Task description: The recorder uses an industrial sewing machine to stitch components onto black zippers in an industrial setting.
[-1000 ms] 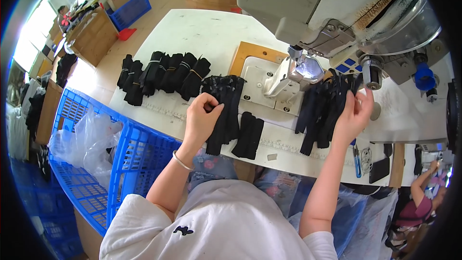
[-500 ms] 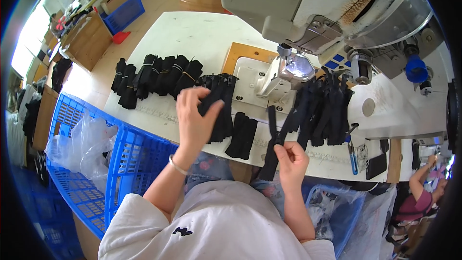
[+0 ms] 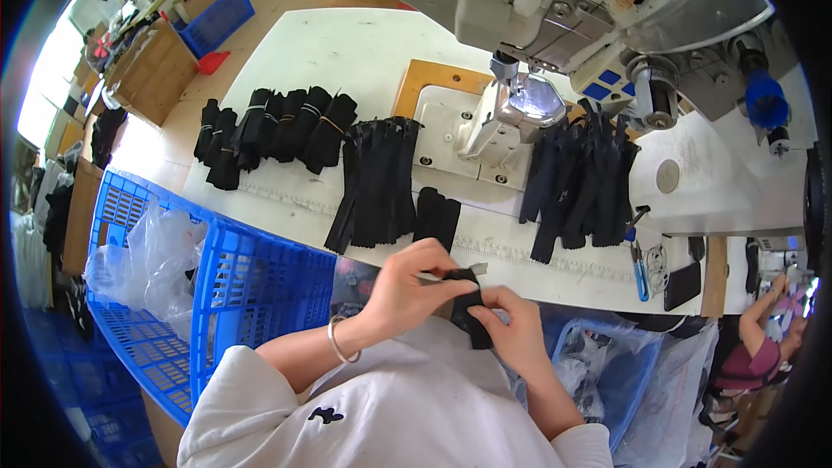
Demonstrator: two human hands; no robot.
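In front of my body, just off the table's near edge, I hold a folded black zipper (image 3: 469, 315) between both hands. My left hand (image 3: 409, 289), with a bangle at the wrist, pinches its upper end, where a small pale tip sticks out. Lower down, my right hand (image 3: 513, 325) grips the zipper with thumb and fingers. Beyond my hands lies a short black stack (image 3: 436, 218), with a row of loose black zippers (image 3: 378, 182) left of it. More black zippers (image 3: 581, 186) lie spread at the right, beside the sewing machine's lit clamp (image 3: 530, 104).
Several tied black bundles (image 3: 282, 128) line the left of the white table (image 3: 347, 48). A blue crate (image 3: 251, 295) with plastic bags stands at my left, a blue bin (image 3: 620, 373) at my right. Blue-handled snips (image 3: 640, 273) lie on the table. Another person (image 3: 758, 338) sits far right.
My left hand has come from the loose zippers down to the zipper in my right hand. That zipper was hanging long; now both hands hold it folded, closer to my body.
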